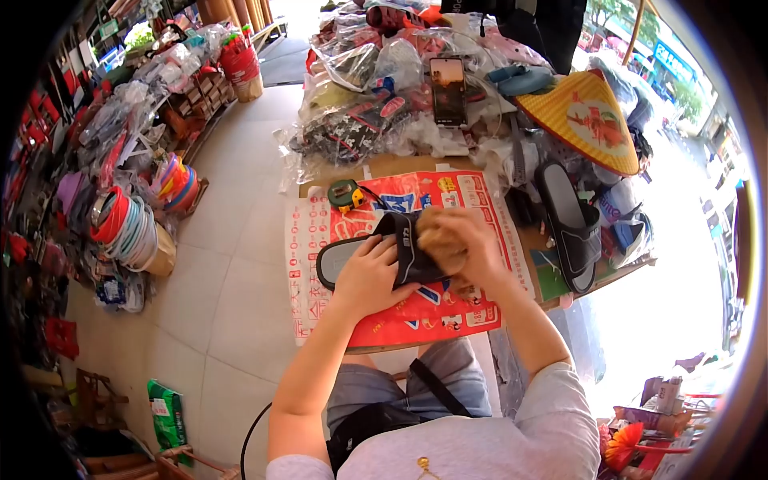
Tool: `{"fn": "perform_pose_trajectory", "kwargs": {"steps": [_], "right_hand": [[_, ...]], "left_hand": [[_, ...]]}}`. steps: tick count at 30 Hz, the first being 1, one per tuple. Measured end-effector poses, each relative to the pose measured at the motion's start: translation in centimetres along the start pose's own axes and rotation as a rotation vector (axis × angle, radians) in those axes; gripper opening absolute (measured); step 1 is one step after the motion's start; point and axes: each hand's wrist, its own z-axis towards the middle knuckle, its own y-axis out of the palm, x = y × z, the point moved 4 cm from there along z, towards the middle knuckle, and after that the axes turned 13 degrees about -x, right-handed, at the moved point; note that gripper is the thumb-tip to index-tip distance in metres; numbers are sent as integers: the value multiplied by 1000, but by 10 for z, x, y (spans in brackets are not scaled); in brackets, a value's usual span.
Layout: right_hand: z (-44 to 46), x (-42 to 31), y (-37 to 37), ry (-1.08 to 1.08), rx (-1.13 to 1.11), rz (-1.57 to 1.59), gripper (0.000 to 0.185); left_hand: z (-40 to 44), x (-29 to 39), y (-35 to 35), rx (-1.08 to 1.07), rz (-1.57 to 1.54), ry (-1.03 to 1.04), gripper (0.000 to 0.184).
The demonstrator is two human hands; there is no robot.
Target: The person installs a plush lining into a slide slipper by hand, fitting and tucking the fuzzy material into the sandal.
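A black slide sandal (332,260) with a grey insole lies sideways on a red and white printed sheet (376,330). My left hand (370,276) grips it, fingers over the insole and thumb along the near side by the strap. A wad of crumpled brown paper (442,240) is in my right hand (474,248), pressed at the toe opening of the strap. How far the paper reaches under the strap is hidden. Just beyond the sandal sits a green and yellow tape measure (346,194). A second black slide sandal (570,228) lies to the right of the sheet.
Plastic-wrapped goods (360,104) heap up at the table's back, with a phone (448,92) propped among them. A yellow conical hat (582,120) leans at the right. Across the tiled floor (224,280), buckets (132,228) and bagged goods line the left side.
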Motion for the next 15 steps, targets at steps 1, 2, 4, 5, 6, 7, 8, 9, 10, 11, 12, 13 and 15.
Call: {"fn": "perform_pose_trajectory", "kwargs": {"steps": [1, 2, 4, 5, 6, 7, 8, 9, 10, 11, 12, 13, 15], "right_hand": [[-4, 12, -7, 123, 19, 13, 50], [-7, 24, -14, 246, 39, 24, 49], [-4, 25, -27, 278, 26, -83, 50], [2, 13, -39, 239, 102, -112, 52], [7, 2, -49, 201, 175, -140, 54], [10, -11, -50, 140, 203, -67, 57], [8, -15, -40, 148, 200, -65, 57], [8, -22, -23, 50, 94, -18, 57], [8, -32, -9, -50, -9, 28, 58], [6, -42, 2, 3, -112, 5, 56], [0, -33, 4, -55, -26, -36, 58], [-4, -22, 2, -10, -19, -27, 56], [-11, 0, -15, 35, -16, -14, 55]], "left_hand": [[-1, 0, 1, 39, 0, 15, 53], [-1, -1, 2, 43, 1, 10, 53], [-2, -1, 3, 66, 2, 28, 53], [0, -2, 1, 71, 2, 27, 53], [0, -1, 0, 67, 2, 27, 53], [0, 0, 0, 57, -1, 27, 52], [-1, 0, 2, 50, -6, 27, 52], [-2, -1, 3, 26, -1, 13, 52], [-2, -2, 3, 3, 8, 0, 52], [-2, -1, 2, -1, 19, 23, 53], [-1, -1, 2, -1, 24, 25, 53], [-2, 0, 1, 24, 10, 25, 52], [-3, 0, 2, 50, -5, 20, 52]]}}
